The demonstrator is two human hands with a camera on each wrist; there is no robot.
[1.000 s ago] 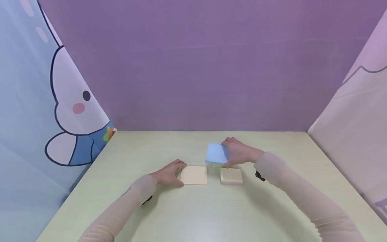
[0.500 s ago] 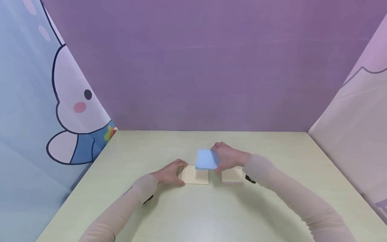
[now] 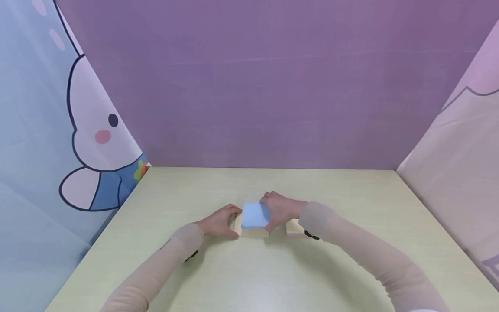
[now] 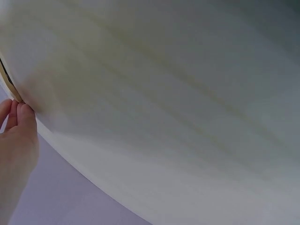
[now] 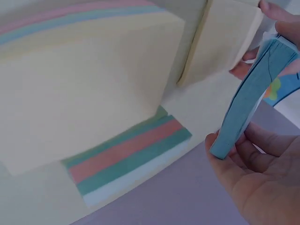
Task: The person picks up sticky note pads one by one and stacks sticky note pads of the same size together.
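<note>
My right hand (image 3: 283, 209) grips a blue sticky-note pad (image 3: 254, 215) by its edges; thumb and fingers clasp its ends in the right wrist view. The blue pad overlaps the thin cream sticky-note pad (image 3: 255, 233) in the head view; whether they touch cannot be told. My left hand (image 3: 219, 222) holds the left side of the cream pad, which lies flat on the table. In the left wrist view, its fingertips meet at a thin edge. Partly hidden by the right wrist, a thicker cream-topped pad (image 3: 294, 227) lies to the right.
In the right wrist view, the thicker pad (image 5: 93, 84) shows pink and blue layers. Near it lies a small block striped green, pink and white (image 5: 129, 157). Purple cloth (image 3: 249, 86) rises behind the table (image 3: 249, 277), with printed curtains at both sides.
My right hand has carried the blue pad leftward and down, from beside the thin cream pad to over it. The left hand has stayed on the cream pad.
</note>
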